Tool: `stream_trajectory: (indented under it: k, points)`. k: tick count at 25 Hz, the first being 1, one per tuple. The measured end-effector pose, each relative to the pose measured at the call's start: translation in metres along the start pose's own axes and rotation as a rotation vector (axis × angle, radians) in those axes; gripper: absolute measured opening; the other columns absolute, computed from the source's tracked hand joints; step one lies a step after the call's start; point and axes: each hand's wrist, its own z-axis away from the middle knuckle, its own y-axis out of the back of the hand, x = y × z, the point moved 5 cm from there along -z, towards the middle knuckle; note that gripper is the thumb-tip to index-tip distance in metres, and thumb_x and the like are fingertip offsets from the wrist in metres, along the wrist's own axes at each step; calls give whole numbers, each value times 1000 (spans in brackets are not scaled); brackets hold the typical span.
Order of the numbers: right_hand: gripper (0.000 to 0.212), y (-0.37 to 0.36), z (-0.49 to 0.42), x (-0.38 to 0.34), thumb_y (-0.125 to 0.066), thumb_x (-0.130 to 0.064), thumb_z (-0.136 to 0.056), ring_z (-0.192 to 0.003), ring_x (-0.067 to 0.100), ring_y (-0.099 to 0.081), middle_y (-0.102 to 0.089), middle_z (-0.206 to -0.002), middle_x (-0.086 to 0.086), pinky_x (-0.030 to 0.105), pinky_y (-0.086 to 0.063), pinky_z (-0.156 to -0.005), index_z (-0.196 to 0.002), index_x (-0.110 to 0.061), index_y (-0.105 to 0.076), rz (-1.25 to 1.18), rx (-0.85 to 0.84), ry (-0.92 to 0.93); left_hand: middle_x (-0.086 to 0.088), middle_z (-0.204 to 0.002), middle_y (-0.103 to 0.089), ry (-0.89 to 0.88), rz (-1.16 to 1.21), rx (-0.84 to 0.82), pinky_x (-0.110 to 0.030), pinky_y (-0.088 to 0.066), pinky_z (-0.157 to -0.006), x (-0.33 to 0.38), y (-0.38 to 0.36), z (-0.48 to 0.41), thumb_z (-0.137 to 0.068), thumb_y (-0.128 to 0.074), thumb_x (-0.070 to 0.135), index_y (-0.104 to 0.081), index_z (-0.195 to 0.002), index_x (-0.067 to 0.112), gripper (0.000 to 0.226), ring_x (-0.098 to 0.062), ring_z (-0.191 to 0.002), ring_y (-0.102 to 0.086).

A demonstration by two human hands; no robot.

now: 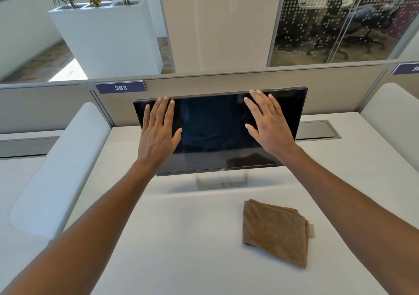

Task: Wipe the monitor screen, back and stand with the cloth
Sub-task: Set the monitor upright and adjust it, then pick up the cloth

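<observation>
A black monitor (215, 131) with a dark screen stands on a silver stand (221, 180) at the back of the white desk (181, 238). My left hand (158, 131) is stretched out flat in front of the screen's left part, fingertips near the top edge. My right hand (267, 124) is spread flat over the screen's right part, fingers reaching the top bezel. Both hands hold nothing. A folded brown cloth (275, 232) lies on the desk in front of the monitor, to the right, apart from both hands.
A beige partition (226, 82) with a blue label "383" (120, 87) runs behind the monitor. White curved dividers (59, 170) flank the desk left and right (394, 117). A grey cable hatch (317, 130) sits behind the monitor's right side.
</observation>
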Motion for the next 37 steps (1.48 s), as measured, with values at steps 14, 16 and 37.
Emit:
stream_trajectory:
  k: [14,16,37]
  points:
    - [49,-43,94,-33,-74,-29,-96,-133,31,-57,-61,-142,12,43,-44,-116,-139,-10,-61,-234,-152,-14,-16,-167,-33,-58,124,-197,-49,-18,-130,79,-40,77,-101,-65,35,-30,-161,4,76,-32,-157,-27]
    - [49,-52,116,-33,-76,-29,-95,-130,30,-59,-62,-141,11,41,-45,-114,-138,-10,-62,-270,-220,-27,-16,-166,-35,-45,189,-251,-50,-24,-128,97,-49,96,-99,-67,32,-33,-160,3,76,-33,-155,-31]
    - [76,-112,258,-9,-55,-66,-97,-144,19,-43,-38,-162,-4,37,-34,-121,-160,-29,-32,-435,-906,-114,-3,-144,-51,468,632,-883,-37,-49,-101,253,-94,240,-107,-50,38,-35,-153,19,51,-24,-129,-51]
